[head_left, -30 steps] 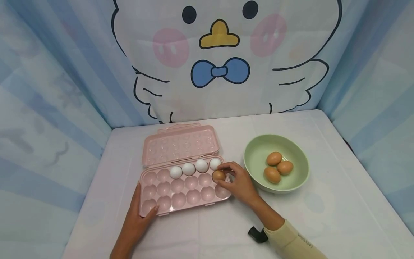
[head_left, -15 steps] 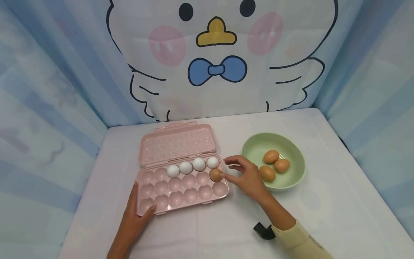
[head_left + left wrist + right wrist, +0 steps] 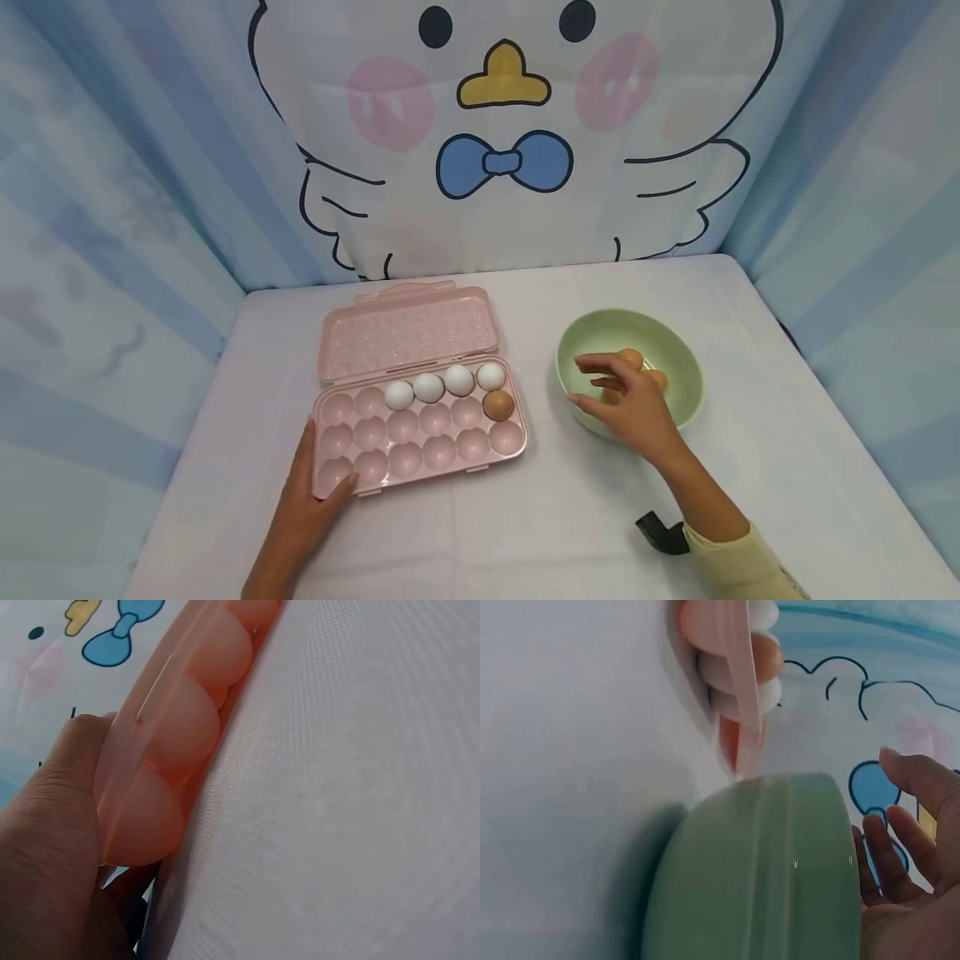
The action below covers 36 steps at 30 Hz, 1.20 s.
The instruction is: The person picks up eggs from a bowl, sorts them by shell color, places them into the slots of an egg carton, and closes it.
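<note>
The brown eggs (image 3: 633,367) lie in the green bowl (image 3: 671,342), right of the tray, and are largely hidden in the head view by the right hand (image 3: 630,400). That hand is held over the bowl's near rim with fingers spread and loosely extended; nothing is seen grasped in it, and whether an egg is touched cannot be told. In the right wrist view the same fingers (image 3: 900,847) are seen straight above the bowl's outer wall (image 3: 765,870).

The pink tray (image 3: 420,442) lies open on the table (image 3: 540,517), its lid (image 3: 408,329) folded back flat. One brown egg (image 3: 498,405) sits in the rightmost cup of the middle row. Four white eggs (image 3: 444,383) fill the right cups of the back row, just behind it.

The tray's near left corner is steadied by the left hand (image 3: 307,508): the thumb is laid over the rim and the fingers run along the left edge. In the left wrist view the hand (image 3: 52,847) is seen pressed against the tray's side (image 3: 161,772).

A cartoon bird backdrop (image 3: 510,133) hangs behind the table.
</note>
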Available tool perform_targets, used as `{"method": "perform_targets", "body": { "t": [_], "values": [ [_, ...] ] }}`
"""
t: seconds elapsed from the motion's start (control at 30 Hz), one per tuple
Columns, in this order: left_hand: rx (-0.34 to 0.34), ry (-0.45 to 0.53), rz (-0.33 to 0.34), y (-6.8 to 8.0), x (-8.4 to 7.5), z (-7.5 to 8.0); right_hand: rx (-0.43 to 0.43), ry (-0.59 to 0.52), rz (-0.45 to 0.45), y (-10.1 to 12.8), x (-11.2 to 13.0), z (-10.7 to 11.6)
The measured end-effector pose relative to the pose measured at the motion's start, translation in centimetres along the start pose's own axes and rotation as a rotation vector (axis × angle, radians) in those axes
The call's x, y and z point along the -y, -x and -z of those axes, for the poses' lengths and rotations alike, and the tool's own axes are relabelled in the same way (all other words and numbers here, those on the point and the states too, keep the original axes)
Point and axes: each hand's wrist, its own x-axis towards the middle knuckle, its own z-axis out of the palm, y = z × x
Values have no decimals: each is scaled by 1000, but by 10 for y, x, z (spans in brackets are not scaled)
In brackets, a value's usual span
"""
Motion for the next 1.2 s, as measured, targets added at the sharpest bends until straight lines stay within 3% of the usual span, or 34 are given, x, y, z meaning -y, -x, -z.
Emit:
{"method": "perform_targets", "body": {
  "t": [0.13,0.37,0.5,0.83,1.03,1.2],
  "values": [
    [-2,1,-9,0,0,3,46,31,-51,3,-11,21],
    [-5,18,-23,0,-2,5,131,113,-241,4,-21,53],
    [-7,11,-8,0,-1,6,125,153,-259,4,-18,61],
    [-3,13,-5,-1,-2,6,162,169,-293,-1,-19,66],
    [5,23,-6,0,-1,3,208,144,-339,-4,-19,62],
    [16,14,7,1,-1,1,229,101,-326,-5,-19,56]
  ]
}}
